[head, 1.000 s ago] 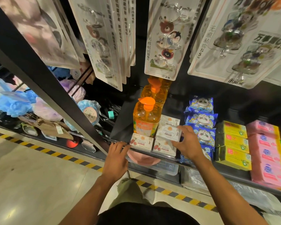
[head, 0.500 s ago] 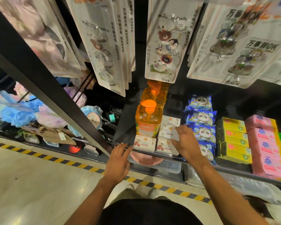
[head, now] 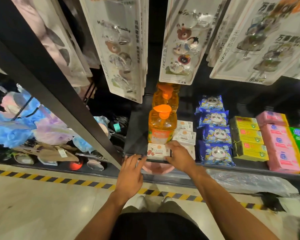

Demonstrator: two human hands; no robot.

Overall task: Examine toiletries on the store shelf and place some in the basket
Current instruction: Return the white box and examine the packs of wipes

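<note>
Well, flat rectangular carton [head: 157,150] against right hand [head: 179,157].

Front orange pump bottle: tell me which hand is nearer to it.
Right. The right hand lies over the white box directly in front of the orange pump bottle, fingertips near its base. The left hand is lower and to the left, fingers at the shelf edge.

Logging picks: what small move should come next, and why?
Probably the right hand closes on the cherry-print box and lifts it: its fingers lie on the box's right end at the shelf front, and the open left hand hovers beside it.
</note>
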